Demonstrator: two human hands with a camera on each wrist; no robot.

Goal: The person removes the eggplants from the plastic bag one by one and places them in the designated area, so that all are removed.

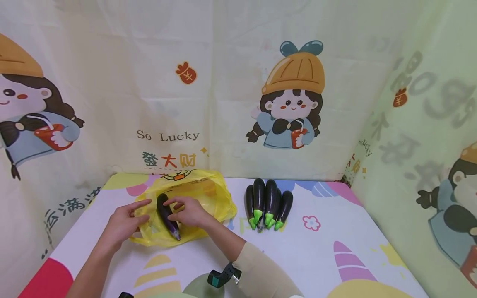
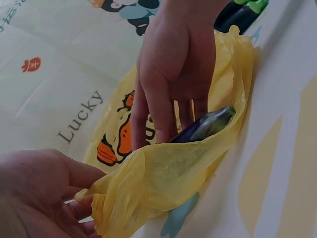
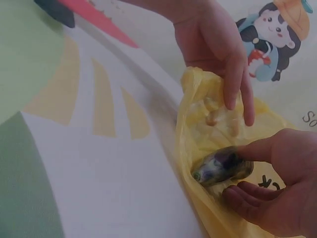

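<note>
A yellow plastic bag [image 1: 223, 203] with an orange and black print lies on its side, its mouth spread toward me. At the left of the mouth, my left hand [image 1: 124, 223] holds the bag's edge, the film passing between thumb and fingers. A dark purple eggplant [image 1: 164, 211] lies in the mouth, its stem end toward me. Over it is my right hand [image 1: 188, 212], fingers extended and one fingertip touching the skin; in the right wrist view a gap shows between the lower fingers [image 3: 242, 196] and the eggplant [image 3: 223, 166].
Right of the bag, several purple eggplants [image 1: 266, 203] with green stem ends lie bunched together. A printed cloth covers the table [image 1: 298, 256]. Cartoon-patterned curtains [image 1: 231, 103] stand along the back and sides. Near the right forearm is a black strap with a small device [image 1: 223, 276].
</note>
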